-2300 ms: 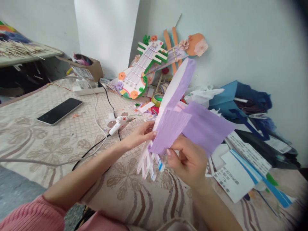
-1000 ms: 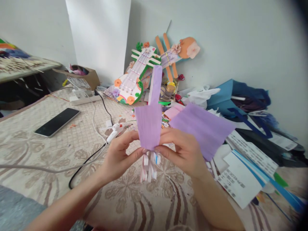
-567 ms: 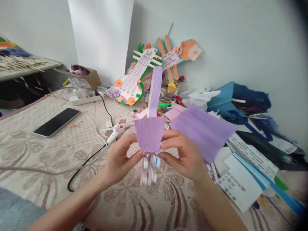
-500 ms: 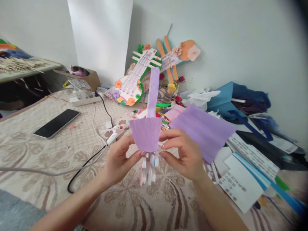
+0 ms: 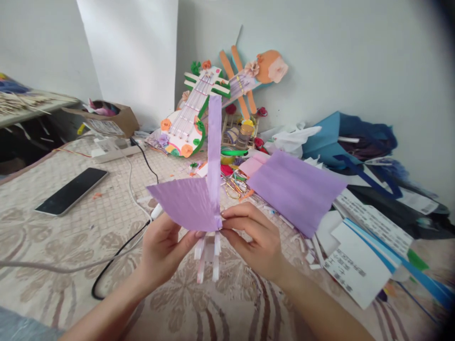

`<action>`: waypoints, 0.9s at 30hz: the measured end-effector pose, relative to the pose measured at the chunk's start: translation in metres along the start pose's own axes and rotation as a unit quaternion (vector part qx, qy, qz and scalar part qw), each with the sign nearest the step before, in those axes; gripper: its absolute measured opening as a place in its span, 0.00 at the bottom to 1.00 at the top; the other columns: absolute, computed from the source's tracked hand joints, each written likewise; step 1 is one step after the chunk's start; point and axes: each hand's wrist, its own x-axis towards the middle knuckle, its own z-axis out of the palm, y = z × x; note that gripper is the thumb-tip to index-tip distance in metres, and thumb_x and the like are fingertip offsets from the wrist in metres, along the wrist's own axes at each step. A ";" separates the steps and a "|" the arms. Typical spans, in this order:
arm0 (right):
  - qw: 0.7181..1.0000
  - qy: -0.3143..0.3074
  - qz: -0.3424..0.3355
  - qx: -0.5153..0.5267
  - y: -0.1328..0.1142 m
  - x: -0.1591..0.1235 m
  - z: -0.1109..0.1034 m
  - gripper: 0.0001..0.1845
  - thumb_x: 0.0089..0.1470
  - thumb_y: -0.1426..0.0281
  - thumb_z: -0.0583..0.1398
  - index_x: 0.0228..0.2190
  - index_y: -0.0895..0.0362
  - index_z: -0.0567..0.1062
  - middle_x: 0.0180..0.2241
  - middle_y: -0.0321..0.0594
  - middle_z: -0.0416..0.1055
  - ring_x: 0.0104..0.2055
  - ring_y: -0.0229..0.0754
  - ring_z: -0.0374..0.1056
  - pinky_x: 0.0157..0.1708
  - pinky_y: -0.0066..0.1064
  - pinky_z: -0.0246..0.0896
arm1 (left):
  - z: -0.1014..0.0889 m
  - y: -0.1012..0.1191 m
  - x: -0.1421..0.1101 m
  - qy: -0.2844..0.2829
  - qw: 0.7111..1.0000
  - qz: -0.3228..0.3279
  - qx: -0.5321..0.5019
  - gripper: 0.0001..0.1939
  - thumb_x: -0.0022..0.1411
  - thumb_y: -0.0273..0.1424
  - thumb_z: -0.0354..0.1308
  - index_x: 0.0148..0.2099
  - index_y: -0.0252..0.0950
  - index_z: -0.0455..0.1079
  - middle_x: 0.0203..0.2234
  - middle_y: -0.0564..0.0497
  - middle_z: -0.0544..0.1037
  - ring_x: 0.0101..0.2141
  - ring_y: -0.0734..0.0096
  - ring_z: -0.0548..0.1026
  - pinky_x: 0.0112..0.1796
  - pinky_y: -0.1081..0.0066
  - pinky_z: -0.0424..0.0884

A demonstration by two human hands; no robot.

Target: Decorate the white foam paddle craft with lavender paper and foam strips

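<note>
- Purple craft piece (image 5: 214, 151) in mid-air over the desk (image 5: 167, 312), held upright in front of the body, with white prongs (image 5: 201, 270) pointing down underneath.
- Gripped along the flap's (image 5: 181, 206) lower edge by the left hand (image 5: 159, 246), with thumb in front and fingers mostly hidden behind.
- Pinched at the bottom right corner by the right hand (image 5: 256, 237), between thumb and fingertips.
- Spread wide toward the left, in the flap's case, with a top edge apparently free.
- Caught, by the look of it, at the fitting stage: working the flap around the base and setting the corner.
- Likely to call next for a steady hold on the left and a careful press of the corner on the right, without creasing or tearing such thin-looking material.
- Nearby on the desk: purple sheet (image 5: 295, 189) to the right; glue gun (image 5: 156, 211), largely hidden behind the left hand; phone (image 5: 73, 192) farther left.
</note>
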 end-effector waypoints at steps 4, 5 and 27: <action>1.000 0.004 0.015 -0.010 -0.003 -0.002 0.002 0.08 0.55 0.82 0.63 0.36 0.60 0.77 0.38 0.45 0.75 0.41 0.40 0.73 0.41 0.33 0.72 | -0.003 -0.002 -0.004 -0.002 0.999 0.014 0.033 0.02 0.64 0.31 0.61 0.40 0.40 0.73 0.28 0.51 0.79 0.29 0.68 0.76 0.32 0.67 0.76; 1.000 0.006 0.017 -0.011 -0.004 -0.002 0.003 0.08 0.55 0.82 0.63 0.36 0.60 0.77 0.38 0.45 0.75 0.41 0.41 0.73 0.41 0.34 0.72 | -0.004 -0.002 -0.005 -0.002 0.999 0.017 0.045 0.03 0.64 0.31 0.61 0.40 0.40 0.73 0.29 0.50 0.79 0.29 0.67 0.76 0.33 0.65 0.76; 0.999 0.028 -0.035 0.008 -0.002 -0.004 0.007 0.11 0.55 0.82 0.62 0.39 0.59 0.77 0.39 0.46 0.76 0.41 0.42 0.75 0.39 0.35 0.74 | -0.008 0.003 -0.007 -0.040 0.999 0.010 -0.020 0.08 0.65 0.29 0.60 0.46 0.40 0.73 0.39 0.47 0.81 0.41 0.61 0.80 0.44 0.59 0.77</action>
